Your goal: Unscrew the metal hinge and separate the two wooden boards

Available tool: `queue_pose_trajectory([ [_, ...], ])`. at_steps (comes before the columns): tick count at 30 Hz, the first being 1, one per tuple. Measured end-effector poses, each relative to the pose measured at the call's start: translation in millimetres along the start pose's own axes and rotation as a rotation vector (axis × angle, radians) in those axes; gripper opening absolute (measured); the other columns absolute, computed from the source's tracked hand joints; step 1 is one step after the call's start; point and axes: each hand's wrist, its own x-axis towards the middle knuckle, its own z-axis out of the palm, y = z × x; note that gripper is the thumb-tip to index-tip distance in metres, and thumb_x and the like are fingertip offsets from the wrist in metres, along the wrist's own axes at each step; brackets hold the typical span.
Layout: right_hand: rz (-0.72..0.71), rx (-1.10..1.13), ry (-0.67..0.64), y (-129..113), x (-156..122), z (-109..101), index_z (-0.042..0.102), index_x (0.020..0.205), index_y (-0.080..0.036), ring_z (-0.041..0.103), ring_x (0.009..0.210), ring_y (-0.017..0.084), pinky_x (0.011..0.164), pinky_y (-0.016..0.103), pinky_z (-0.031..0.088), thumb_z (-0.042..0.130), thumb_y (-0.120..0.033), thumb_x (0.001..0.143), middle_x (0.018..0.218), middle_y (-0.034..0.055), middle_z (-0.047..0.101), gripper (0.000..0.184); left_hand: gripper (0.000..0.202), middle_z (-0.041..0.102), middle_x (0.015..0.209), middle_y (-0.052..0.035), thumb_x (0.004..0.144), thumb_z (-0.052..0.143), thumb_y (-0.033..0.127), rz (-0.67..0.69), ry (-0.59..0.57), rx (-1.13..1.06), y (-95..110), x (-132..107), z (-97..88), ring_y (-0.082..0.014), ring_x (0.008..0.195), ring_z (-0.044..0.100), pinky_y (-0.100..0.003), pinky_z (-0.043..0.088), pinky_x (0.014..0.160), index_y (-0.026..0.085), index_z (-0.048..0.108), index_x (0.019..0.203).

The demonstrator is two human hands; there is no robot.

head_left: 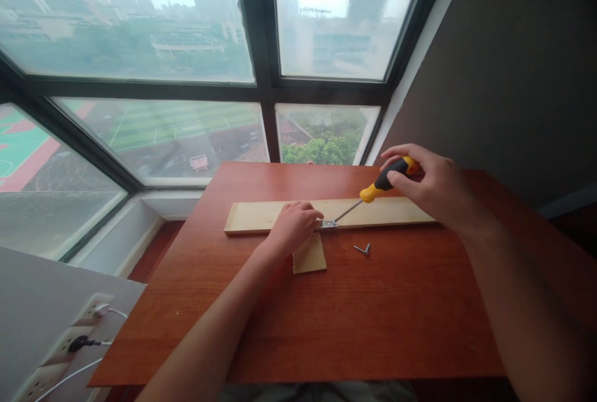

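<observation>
My right hand [433, 181] grips a yellow-and-black screwdriver [390, 177], its shaft slanting down to the left. The tip meets a small metal hinge [329, 224] at the near edge of a long pale wooden board [252, 216]. From the left, my left hand [296, 226] presses on the hinge and the board, fingers curled together; the fingertips partly cover the hinge's left end. Below that hand, a short wooden piece [310, 257] sticks out toward me, its far end hidden. A few loose screws [364, 249] lie just right of it.
All this rests on a reddish-brown table [373, 327]. Large framed windows [265, 88] rise behind its far edge, with a dark wall [504, 66] at the right. Wall sockets [65, 346] with plugged-in cables are at the lower left, beside the table's left edge.
</observation>
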Motion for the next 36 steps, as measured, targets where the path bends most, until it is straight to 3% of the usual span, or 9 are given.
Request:
queue_pose_trajectory([
  [8,0.213,0.346,0.071,42.9,-29.4,14.7,0.069,0.101,-0.026,0.063,0.079,0.019,0.066,0.03,0.053,0.062,-0.025,0.079,0.095,0.0023,0.071,0.024,0.018,0.07,0.088,-0.0059,0.09,0.058,0.021,0.103,-0.017,-0.045,-5.6,4.6,-1.1,-0.0179,0.081,0.064,-0.026,0.045,0.072,0.022,0.076,0.089],
  [17,0.432,0.647,0.218,79.0,-41.2,48.1,0.069,0.093,-0.02,0.058,0.058,0.011,0.052,0.022,0.046,0.066,-0.028,0.075,0.082,0.0014,0.069,0.019,0.013,0.07,0.087,-0.0043,0.089,0.056,0.019,0.078,0.071,-0.175,-2.5,6.3,-1.5,-0.0165,0.079,0.064,-0.026,0.046,0.072,0.019,0.069,0.088],
  [24,0.645,1.024,0.333,105.8,-48.3,69.0,0.068,0.082,-0.018,0.058,0.059,0.01,0.048,0.019,0.044,0.072,-0.029,0.066,0.077,0.0023,0.068,0.019,0.009,0.068,0.087,-0.0045,0.088,0.058,0.018,0.023,0.177,-0.248,9.7,3.2,-5.9,-0.0156,0.078,0.063,-0.026,0.047,0.071,0.019,0.067,0.087],
  [29,0.717,1.143,0.394,119.7,-52.3,81.4,0.065,0.074,-0.018,0.052,0.05,0.008,0.042,0.019,0.038,0.072,-0.029,0.064,0.067,-0.0021,0.061,0.016,0.009,0.066,0.086,-0.004,0.086,0.059,0.019,0.016,0.093,-0.23,34.5,-2.1,-2.9,-0.0148,0.075,0.061,-0.025,0.047,0.067,0.019,0.069,0.085],
  [36,0.763,1.137,0.371,123.6,-56.6,90.0,0.063,0.074,-0.019,0.051,0.047,0.009,0.04,0.02,0.038,0.073,-0.032,0.063,0.064,-0.0031,0.058,0.02,0.016,0.066,0.086,-0.0052,0.089,0.056,0.023,0.134,-0.109,-0.046,69.4,7.2,15.1,-0.0202,0.086,0.061,-0.029,0.047,0.072,0.022,0.072,0.088],
])
